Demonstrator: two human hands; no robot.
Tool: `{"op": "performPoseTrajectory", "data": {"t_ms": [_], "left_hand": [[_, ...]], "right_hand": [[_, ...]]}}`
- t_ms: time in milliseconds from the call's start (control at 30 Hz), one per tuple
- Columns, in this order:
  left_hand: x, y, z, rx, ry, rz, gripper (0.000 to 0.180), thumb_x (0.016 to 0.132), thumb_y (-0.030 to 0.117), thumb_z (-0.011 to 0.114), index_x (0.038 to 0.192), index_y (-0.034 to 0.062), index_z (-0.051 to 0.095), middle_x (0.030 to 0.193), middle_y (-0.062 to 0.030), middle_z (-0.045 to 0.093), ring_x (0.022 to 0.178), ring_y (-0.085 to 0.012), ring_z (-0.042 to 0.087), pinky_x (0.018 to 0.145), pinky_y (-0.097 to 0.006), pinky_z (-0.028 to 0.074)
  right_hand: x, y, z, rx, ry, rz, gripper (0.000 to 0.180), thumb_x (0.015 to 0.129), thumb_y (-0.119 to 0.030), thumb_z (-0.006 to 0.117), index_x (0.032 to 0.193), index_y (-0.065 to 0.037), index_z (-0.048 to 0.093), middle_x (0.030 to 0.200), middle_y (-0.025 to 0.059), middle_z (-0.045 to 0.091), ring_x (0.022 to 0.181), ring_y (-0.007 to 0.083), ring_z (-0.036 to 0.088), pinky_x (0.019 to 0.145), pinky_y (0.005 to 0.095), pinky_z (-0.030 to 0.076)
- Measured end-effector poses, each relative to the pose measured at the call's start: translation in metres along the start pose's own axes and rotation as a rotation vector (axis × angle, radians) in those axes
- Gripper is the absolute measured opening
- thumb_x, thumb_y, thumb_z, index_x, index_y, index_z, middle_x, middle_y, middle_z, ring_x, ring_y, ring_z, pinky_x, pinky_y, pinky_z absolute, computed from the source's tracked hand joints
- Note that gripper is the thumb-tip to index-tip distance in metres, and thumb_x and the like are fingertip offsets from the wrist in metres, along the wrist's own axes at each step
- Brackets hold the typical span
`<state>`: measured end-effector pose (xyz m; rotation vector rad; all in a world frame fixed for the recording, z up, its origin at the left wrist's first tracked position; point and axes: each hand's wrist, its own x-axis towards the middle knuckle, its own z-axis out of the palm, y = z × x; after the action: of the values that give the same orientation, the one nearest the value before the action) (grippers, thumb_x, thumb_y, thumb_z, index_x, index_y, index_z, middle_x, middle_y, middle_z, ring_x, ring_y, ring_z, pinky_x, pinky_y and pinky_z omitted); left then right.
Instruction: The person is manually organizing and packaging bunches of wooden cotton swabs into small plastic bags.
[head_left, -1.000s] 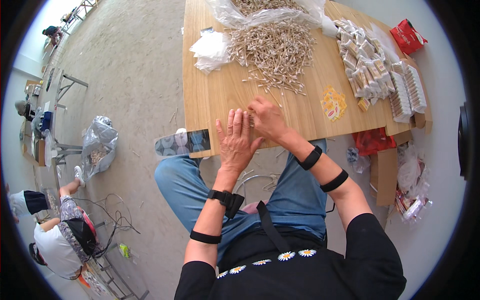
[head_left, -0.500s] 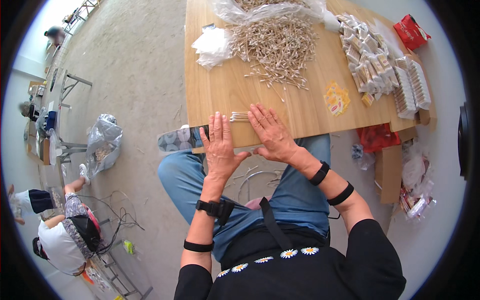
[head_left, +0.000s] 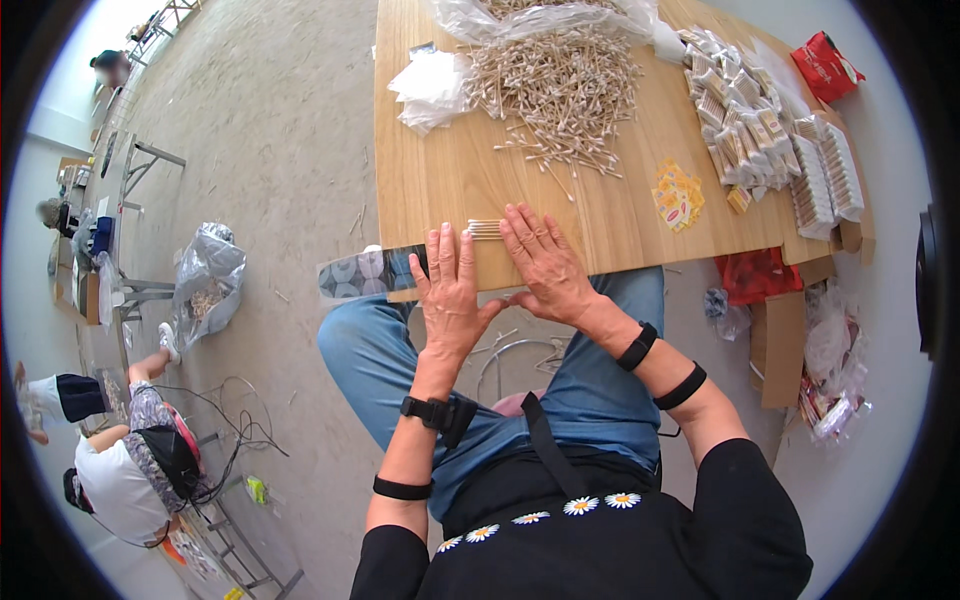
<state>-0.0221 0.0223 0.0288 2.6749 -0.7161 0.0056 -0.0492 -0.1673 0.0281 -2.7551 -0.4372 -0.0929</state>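
A small row of cotton swabs [head_left: 486,230] lies side by side on the wooden table [head_left: 440,190], near its front edge. My left hand [head_left: 452,290] is flat with fingers stretched, its fingertips at the left ends of the swabs. At their right ends rests my right hand [head_left: 545,262], also flat with fingers extended and covering part of that end. The thumbs meet or nearly meet below the swabs. Farther back spreads a big loose heap of cotton swabs [head_left: 560,90], with clear plastic bags [head_left: 430,92] to its left.
Yellow cards [head_left: 679,195] lie right of the heap. Packed swab bundles [head_left: 740,125] and a red bag [head_left: 826,66] fill the table's right side. A cardboard box [head_left: 777,345] stands below. A patterned strip [head_left: 355,275] sits at the left corner; another person [head_left: 125,490] works at far left.
My left hand has shifted slightly right, its thumb now closer to the right thumb. The right hand stays almost in place at the swabs' right ends.
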Motion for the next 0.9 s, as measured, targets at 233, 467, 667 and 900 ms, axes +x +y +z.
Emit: {"op": "performPoseTrajectory", "data": {"t_ms": [233,467,667,900], "left_hand": [[-0.0048,-0.0004,0.0011,-0.011,0.005,0.004,0.11,0.061,0.039,0.088,0.15,0.0041,0.032,0.158,-0.0188,0.025,0.149,-0.0343,0.019,0.118,-0.057,0.01],[-0.0002,0.0017,0.0005,-0.024,0.026,0.003,0.106,0.062,0.037,0.088,0.149,0.0068,0.035,0.157,-0.0186,0.027,0.148,-0.0348,0.02,0.118,-0.057,0.011],[0.0031,0.0021,0.0014,-0.046,0.05,-0.022,0.096,0.06,0.034,0.089,0.141,0.0075,0.044,0.154,-0.019,0.032,0.148,-0.0347,0.022,0.116,-0.06,0.011],[0.0043,-0.0003,0.0003,-0.069,0.071,0.001,0.103,0.058,0.038,0.09,0.142,0.0055,0.042,0.154,-0.0187,0.031,0.147,-0.0353,0.022,0.116,-0.061,0.014]], "right_hand": [[0.0001,-0.0004,-0.0013,-0.001,-0.014,0.008,0.113,0.062,-0.033,0.085,0.152,0.002,0.025,0.16,0.0195,0.021,0.15,0.0346,0.015,0.121,0.0489,0.015],[-0.0004,-0.0009,0.0011,0.012,0.009,0.011,0.112,0.061,-0.033,0.086,0.151,0.001,0.027,0.159,0.0189,0.023,0.15,0.0334,0.016,0.121,0.0491,0.016],[-0.0003,-0.0006,0.0024,-0.01,0.002,0.008,0.111,0.062,-0.033,0.085,0.151,0.002,0.028,0.159,0.0186,0.022,0.15,0.0333,0.016,0.122,0.0493,0.016],[-0.0007,0.0016,0.0026,-0.012,0.009,0.0,0.113,0.063,-0.033,0.084,0.152,0.002,0.024,0.16,0.0198,0.022,0.15,0.035,0.017,0.121,0.0494,0.016]]}}
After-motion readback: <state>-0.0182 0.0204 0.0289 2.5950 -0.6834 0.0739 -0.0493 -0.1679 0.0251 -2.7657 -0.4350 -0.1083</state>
